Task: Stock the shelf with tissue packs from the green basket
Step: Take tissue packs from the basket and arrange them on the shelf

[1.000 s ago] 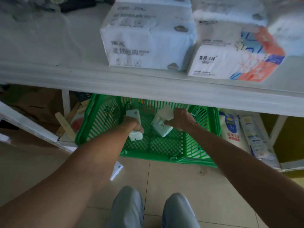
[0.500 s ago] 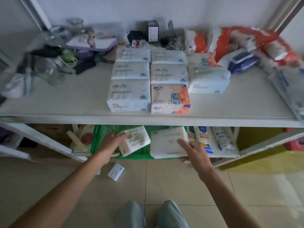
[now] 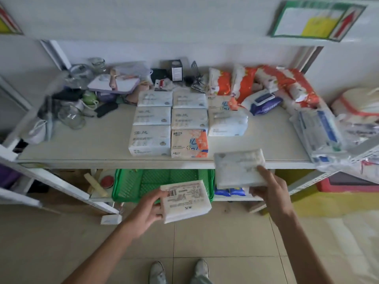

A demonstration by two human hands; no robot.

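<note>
Two packs are higher than half a second ago: left hand (image 3: pixel 146 210) grips one pack (image 3: pixel 185 200) in front of the basket (image 3: pixel 131 185), right hand (image 3: pixel 270 188) clasps the other (image 3: pixel 239 168), now level with the shelf (image 3: pixel 102 144) edge above the basket.

A single wide-angle view is given from the wearer's head — it is aimed forward and steeply down, so that the shelf (image 3: pixel 86 148) is seen from above at close range and the floor (image 3: pixel 225 238) lies at the bottom edge. Both forearms are taken in from the lower corners — the scene is bent outward at the edges by the lens.
</note>
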